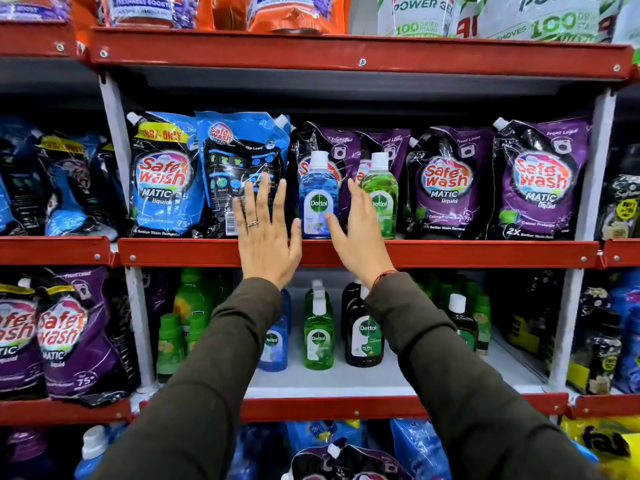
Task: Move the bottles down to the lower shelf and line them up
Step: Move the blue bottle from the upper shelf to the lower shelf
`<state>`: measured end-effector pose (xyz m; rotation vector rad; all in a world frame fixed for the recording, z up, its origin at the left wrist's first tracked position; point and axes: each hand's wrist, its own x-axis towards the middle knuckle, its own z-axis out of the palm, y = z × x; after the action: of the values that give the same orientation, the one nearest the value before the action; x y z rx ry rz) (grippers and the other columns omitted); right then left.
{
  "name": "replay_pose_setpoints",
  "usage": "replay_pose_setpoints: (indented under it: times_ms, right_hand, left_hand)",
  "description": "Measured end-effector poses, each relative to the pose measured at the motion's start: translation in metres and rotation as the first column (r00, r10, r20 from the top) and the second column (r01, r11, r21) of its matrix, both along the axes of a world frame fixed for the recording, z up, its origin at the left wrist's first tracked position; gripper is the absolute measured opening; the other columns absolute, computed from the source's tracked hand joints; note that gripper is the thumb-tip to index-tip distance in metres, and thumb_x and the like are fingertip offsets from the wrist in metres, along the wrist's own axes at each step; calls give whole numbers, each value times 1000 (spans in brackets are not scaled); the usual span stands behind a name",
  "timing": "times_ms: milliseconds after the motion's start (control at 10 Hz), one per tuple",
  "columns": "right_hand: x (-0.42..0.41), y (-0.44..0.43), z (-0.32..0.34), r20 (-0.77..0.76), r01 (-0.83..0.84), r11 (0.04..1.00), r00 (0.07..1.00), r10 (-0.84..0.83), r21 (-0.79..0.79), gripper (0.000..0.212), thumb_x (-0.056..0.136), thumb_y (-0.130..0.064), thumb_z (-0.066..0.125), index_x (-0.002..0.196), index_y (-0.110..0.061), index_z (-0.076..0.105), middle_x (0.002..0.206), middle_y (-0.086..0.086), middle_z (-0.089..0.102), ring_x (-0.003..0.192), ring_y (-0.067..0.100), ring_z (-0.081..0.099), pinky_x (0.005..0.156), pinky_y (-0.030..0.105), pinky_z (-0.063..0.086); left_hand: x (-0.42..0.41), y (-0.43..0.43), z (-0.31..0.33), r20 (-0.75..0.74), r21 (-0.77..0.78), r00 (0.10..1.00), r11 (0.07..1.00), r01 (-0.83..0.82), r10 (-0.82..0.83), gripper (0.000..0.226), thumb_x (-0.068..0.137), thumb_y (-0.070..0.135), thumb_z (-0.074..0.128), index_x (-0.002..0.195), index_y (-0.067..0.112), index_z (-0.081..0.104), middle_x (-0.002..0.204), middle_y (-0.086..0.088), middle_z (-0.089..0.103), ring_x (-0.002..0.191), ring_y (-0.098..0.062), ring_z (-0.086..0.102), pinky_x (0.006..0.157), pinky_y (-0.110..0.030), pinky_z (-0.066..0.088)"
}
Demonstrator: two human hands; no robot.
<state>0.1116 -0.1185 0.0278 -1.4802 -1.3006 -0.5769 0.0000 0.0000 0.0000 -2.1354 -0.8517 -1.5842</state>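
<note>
Clear plastic, white caps: a blue bottle and a green bottle, each with a green label badge, standing side by side at the front edge of the red-railed upper shelf, before purple pouches. Both upright, long axis vertical, caps up, labels facing outward. Left hand spread flat just left of the blue bottle; right hand spread between the two, gripping nothing. More bottles on the lower shelf.
</note>
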Motion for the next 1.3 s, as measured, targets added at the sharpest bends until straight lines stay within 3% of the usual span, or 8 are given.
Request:
replay_pose_setpoints:
  times_ms: [100,200,300,500,600,900,1000,1300]
  right_hand:
    - [1,14,13,-172,-126,984,980,103,-129,70,101,-29,48,156,-10,9,162,9,22,150,21,19,114,19,11]
    - [1,27,22,-288,-200,963,947,142,-182,70,101,-28,48,156,-9,9,159,14,30,147,28,29,121,38,25]
    - [5,35,27,-352,-207,963,926,136,-173,60,100,-22,48,152,-8,21,147,13,47,130,27,50,104,32,39]
    - [10,37,25,-422,-221,972,891,166,-83,52,97,-15,55,144,-8,35,129,7,57,98,11,63,80,10,50]
    - [7,35,24,-429,-228,973,882,196,-23,56,96,-17,58,146,-10,34,144,11,51,129,24,51,108,35,44]
    - [-8,13,37,-440,-309,948,843,310,77,49,99,-15,54,145,-10,38,126,-4,50,115,4,43,95,19,37]
    - [-11,7,33,-418,-317,946,851,317,71,46,98,-15,54,143,-10,41,122,-6,50,118,7,47,90,11,41]
    - [-19,-11,-3,-431,-312,947,847,313,74,55,92,-26,62,142,-13,43,138,7,58,129,20,54,107,42,48]
  left_hand:
    - [-6,15,0,10,-61,996,995,-84,85,69,102,42,32,160,17,6,170,-12,2,157,-32,-2,126,-55,0]
    - [-8,28,-6,-12,-71,995,993,-97,97,69,101,43,30,161,19,5,170,-11,1,157,-32,-2,126,-57,2]
    - [-7,33,-8,-1,-50,996,995,-88,88,68,102,43,30,161,19,5,170,-11,1,157,-32,-2,126,-57,3]
    - [-7,33,-8,2,-54,997,995,-81,81,68,102,43,29,161,20,4,170,-10,1,157,-32,-2,125,-58,5]
    - [-7,34,-9,2,-55,997,996,-75,76,68,102,44,29,161,20,4,170,-10,1,157,-32,-2,125,-58,5]
    - [-10,35,-6,-32,-83,999,996,-43,40,69,102,45,29,161,20,2,170,-10,-5,156,-35,-9,125,-57,-2]
    - [-15,33,-7,-42,-99,999,995,5,-9,69,102,43,30,161,19,3,170,-11,-6,156,-34,-10,126,-54,-5]
    - [-34,3,-42,-21,-43,998,998,54,-55,65,101,33,36,160,20,14,170,-9,3,157,-29,-4,127,-52,1]
